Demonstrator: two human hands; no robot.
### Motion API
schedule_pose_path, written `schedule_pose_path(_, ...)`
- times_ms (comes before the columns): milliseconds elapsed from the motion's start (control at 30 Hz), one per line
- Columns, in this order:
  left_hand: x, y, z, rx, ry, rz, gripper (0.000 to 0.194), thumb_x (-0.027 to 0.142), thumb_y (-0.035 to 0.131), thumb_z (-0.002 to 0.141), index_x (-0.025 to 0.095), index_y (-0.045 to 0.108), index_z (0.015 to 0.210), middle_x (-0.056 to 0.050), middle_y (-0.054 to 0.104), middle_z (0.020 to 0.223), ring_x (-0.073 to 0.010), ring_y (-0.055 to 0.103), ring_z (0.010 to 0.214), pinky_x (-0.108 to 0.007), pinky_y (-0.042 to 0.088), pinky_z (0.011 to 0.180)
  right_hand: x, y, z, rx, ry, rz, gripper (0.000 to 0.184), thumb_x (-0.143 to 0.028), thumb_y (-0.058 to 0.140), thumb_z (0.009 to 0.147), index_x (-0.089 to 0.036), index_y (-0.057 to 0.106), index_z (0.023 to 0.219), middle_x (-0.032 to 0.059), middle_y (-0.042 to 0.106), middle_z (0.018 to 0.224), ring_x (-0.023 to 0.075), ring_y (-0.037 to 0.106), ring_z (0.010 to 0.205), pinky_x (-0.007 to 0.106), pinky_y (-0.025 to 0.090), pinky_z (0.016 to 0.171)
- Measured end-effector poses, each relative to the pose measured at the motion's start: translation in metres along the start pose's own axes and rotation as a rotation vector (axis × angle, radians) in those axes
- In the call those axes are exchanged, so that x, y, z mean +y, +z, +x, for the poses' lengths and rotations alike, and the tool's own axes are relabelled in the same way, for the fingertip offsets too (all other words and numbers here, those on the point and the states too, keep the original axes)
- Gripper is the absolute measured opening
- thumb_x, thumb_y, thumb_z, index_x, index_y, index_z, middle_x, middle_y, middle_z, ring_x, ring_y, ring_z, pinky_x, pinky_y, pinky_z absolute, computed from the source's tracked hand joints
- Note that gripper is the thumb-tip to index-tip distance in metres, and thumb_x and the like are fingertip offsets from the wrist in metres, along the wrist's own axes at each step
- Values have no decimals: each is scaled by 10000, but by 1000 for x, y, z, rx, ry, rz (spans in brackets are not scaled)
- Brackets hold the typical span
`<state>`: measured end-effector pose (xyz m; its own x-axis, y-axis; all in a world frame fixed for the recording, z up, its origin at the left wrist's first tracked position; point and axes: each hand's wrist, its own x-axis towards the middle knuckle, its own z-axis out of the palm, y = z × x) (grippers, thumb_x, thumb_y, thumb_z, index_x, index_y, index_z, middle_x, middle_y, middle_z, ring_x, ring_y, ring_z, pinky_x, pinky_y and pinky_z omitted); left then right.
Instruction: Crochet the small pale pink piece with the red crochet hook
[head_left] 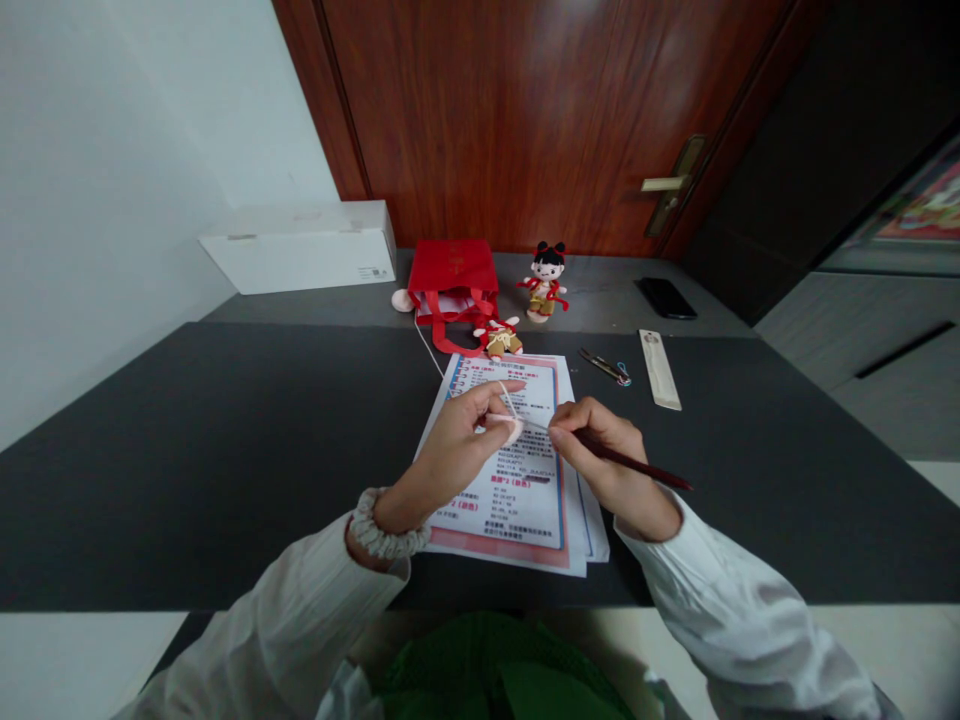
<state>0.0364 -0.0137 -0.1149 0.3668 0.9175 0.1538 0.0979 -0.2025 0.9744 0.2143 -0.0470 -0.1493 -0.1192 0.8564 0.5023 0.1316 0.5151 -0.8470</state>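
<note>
Over the printed sheets my left hand pinches a small pale pink crochet piece between thumb and fingers. A strand of yarn runs up over its raised index finger. My right hand is closed around a crochet hook with a dark reddish-brown handle, held like a pen. The hook's thin metal shaft points left to the crochet piece; whether its tip is inside a stitch is too small to tell. Beneath both hands lie the pattern sheets, printed in red and black.
Behind the sheets lies a red gift bag, with a pale yarn ball beside it. A crocheted doll body and a standing doll are close by. Rightward are small scissors, a white packet and a phone. A white box stands back left.
</note>
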Motion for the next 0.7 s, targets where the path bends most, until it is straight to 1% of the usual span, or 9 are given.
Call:
schedule_pose_path(33,-1,1,0,15,6,11,158,106,591,739,193,551,612,-24,574,720,-223,555,1013,-332,380,882,-1,0,0,-12,-14,-28,114,-210,600,876,-211,540,779,-22,586,708,110,539,625,245,419,577)
schedule_pose_path(167,-2,2,-1,41,25,60,159,103,588,742,188,535,618,1,552,726,-167,551,779,-321,405,821,-4,0,0,-8,-43,-49,124,-201,594,879,-214,528,775,-24,585,701,108,541,616,237,423,566)
schedule_pose_path(267,-2,2,-1,37,63,80,155,96,580,747,184,550,624,7,553,718,-153,538,738,-321,403,846,-3,0,1,15,-50,-63,131,-214,595,878,-215,521,770,-21,589,698,114,548,617,241,437,566)
schedule_pose_path(333,-2,1,-1,42,73,100,142,95,570,758,182,575,646,5,563,722,-152,541,734,-317,407,839,-4,1,2,10,-73,-114,125,-213,579,888,-217,512,782,-20,589,699,116,551,611,240,442,554)
schedule_pose_path(400,0,1,0,63,84,127,123,97,562,772,180,611,695,2,573,721,-155,548,732,-311,414,826,-5,5,2,-6,-145,-204,111,-191,555,899,-221,505,805,-16,589,713,116,555,613,239,449,550)
schedule_pose_path(467,1,2,0,85,95,155,113,106,561,788,177,648,775,-1,585,718,-161,563,740,-309,422,818,-6,9,1,-21,-269,-324,112,-145,525,905,-222,498,829,-6,583,729,122,560,633,248,463,567)
schedule_pose_path(567,1,6,0,91,106,179,178,108,562,797,176,674,917,0,602,726,-161,571,734,-311,430,801,-5,15,1,-56,-453,-537,132,-86,490,906,-211,491,865,24,572,749,152,556,685,275,480,594)
schedule_pose_path(633,-1,9,0,75,102,159,243,69,559,770,177,676,954,6,599,729,-155,560,728,-310,425,799,-3,16,1,-88,-512,-638,135,-68,469,911,-199,491,886,49,576,775,168,548,714,290,486,602)
schedule_pose_path(700,-3,10,0,48,63,61,245,55,562,749,169,679,931,15,573,697,-151,547,734,-307,414,803,0,12,3,-127,-528,-660,137,-64,452,918,-192,498,905,60,577,802,173,544,731,296,486,604)
